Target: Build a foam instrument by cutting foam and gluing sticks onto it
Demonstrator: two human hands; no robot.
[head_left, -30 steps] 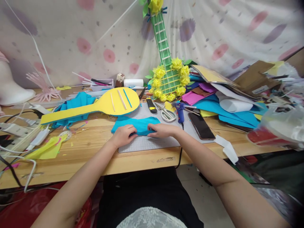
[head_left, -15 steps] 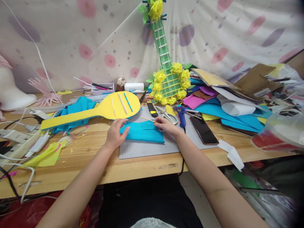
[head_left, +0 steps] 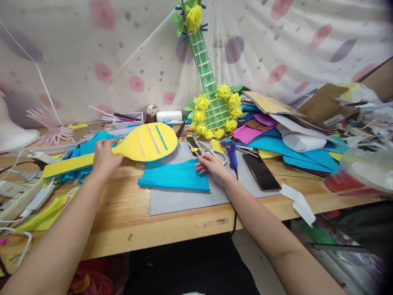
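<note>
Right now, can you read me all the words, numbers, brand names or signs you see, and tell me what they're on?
There are none that I can read.
White label on the brown cardboard: dark print, too blurred to read.
Small brown box at the back: any print is too small to read.
Grey mat: I see grid lines, but no readable numbers.
Phone: its dark screen shows no words.

Two guitars (head_left: 149,143) (head_left: 217,111), one phone (head_left: 261,172) — one glue gun (head_left: 232,155)

Left hand (head_left: 107,159) now at yellow cutout (head_left: 130,148)
</note>
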